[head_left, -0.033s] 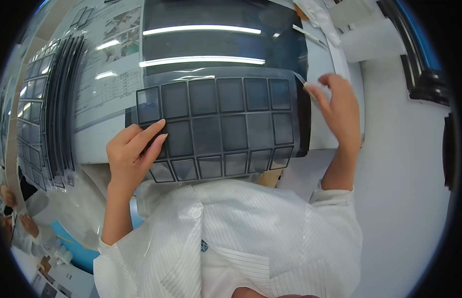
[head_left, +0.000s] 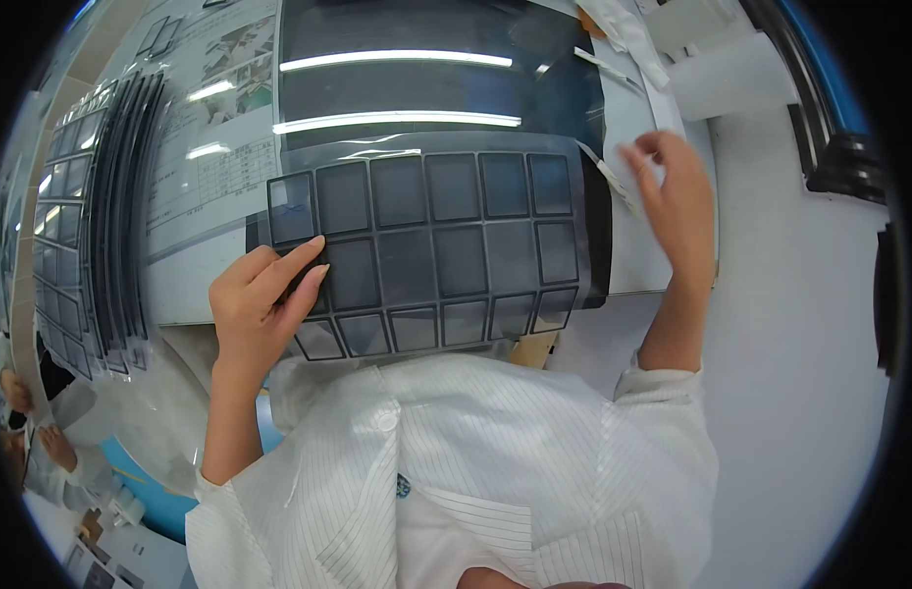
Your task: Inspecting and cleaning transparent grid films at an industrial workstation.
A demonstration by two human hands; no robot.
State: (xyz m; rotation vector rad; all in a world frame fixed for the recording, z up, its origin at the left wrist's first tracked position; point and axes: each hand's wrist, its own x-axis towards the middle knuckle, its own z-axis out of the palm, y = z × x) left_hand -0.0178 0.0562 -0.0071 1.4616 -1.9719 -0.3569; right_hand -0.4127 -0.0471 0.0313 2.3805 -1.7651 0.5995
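A clear film sheet bearing rows of black rectangular frames point(head_left: 458, 263) lies in front of me, its near edge hanging over the table edge. My left hand point(head_left: 264, 294) rests on its left part; the index finger and thumb are stretched out and apart, tips on the sheet, the other fingers curled. By the sheet's far right corner lies a slim, white-handled pointed tool point(head_left: 613, 183), whose exact kind I cannot make out. My right hand point(head_left: 677, 201) is just right of this tool, apart from it and holding nothing; its thumb and index finger are spread and slightly blurred.
A dark glossy mat point(head_left: 426, 93) reflects ceiling lights under the far side. Similar framed sheets point(head_left: 112, 216) stand stacked at left, beside printed papers point(head_left: 230, 167). Another slim white tool point(head_left: 605, 67) and a white roll point(head_left: 735, 83) are at far right. Other people's hands point(head_left: 55, 447) show at left.
My right hand has let go of the white-handled tool, which now lies beside the sheet. The hand has moved slightly away to the right. My left hand stays put.
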